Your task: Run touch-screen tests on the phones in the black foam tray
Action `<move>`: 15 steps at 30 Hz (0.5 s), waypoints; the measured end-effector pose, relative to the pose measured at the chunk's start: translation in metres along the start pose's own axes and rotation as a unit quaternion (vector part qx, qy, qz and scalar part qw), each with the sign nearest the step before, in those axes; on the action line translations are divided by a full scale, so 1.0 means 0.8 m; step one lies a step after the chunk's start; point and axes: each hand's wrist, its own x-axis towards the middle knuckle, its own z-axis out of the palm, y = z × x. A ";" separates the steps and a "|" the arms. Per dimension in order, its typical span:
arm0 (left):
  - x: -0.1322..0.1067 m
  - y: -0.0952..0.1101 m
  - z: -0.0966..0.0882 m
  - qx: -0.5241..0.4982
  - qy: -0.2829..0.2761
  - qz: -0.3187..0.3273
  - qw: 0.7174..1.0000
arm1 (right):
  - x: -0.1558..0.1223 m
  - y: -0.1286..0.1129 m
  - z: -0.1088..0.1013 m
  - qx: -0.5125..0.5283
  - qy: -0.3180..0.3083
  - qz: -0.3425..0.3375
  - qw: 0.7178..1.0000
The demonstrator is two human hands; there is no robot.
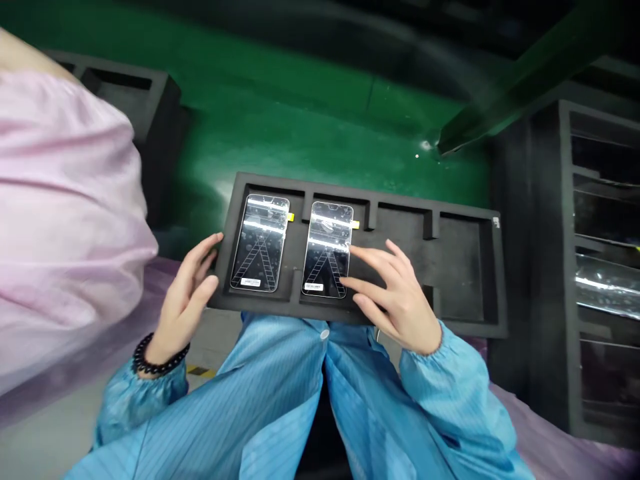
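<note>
A black foam tray with several recesses lies across my lap. Its two left recesses each hold a phone screen: the left phone screen and the second phone screen, both face up with a white label low down and a yellow tab at the right edge. My right hand is over the tray with spread fingers, their tips at the right edge of the second screen. At the tray's left end is my left hand, fingers apart, close to the rim; whether it touches is unclear.
A person's pink sleeve fills the left side. Behind it stands another dark foam tray. On the right is a stack of dark foam trays with shiny screens in the recesses. Green floor shows beyond my tray.
</note>
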 end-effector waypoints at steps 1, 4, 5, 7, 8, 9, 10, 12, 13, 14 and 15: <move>-0.006 -0.004 0.006 -0.005 0.001 -0.001 1.000 | -0.007 -0.003 0.004 0.006 0.006 -0.002 1.000; -0.015 -0.013 0.021 -0.019 0.018 0.012 1.000 | -0.021 -0.005 0.013 0.011 0.015 0.009 1.000; -0.013 -0.015 0.024 -0.022 0.022 0.017 0.999 | -0.023 -0.003 0.015 0.003 0.014 0.027 1.000; -0.005 -0.019 0.026 -0.025 0.019 0.027 0.999 | -0.019 0.005 0.016 -0.027 0.008 0.075 0.997; 0.002 -0.020 0.025 -0.024 0.014 0.033 0.999 | -0.014 0.010 0.016 -0.045 0.003 0.100 0.994; 0.009 -0.022 0.025 -0.021 0.008 0.039 0.999 | -0.006 0.016 0.016 -0.063 0.000 0.120 0.991; 0.016 -0.023 0.024 -0.018 0.003 0.044 0.999 | 0.003 0.022 0.015 -0.077 -0.002 0.132 0.988; 0.028 -0.026 0.022 -0.012 -0.004 0.052 0.999 | 0.023 0.035 0.013 -0.098 -0.003 0.142 0.985; 0.032 -0.028 0.022 -0.008 -0.006 0.053 0.999 | 0.034 0.040 0.012 -0.107 -0.007 0.143 0.984; 0.035 -0.029 0.021 -0.004 -0.006 0.051 0.999 | 0.043 0.045 0.011 -0.117 -0.012 0.142 0.983; 0.036 -0.031 0.021 0.000 -0.006 0.048 0.999 | 0.051 0.049 0.011 -0.126 -0.019 0.140 0.982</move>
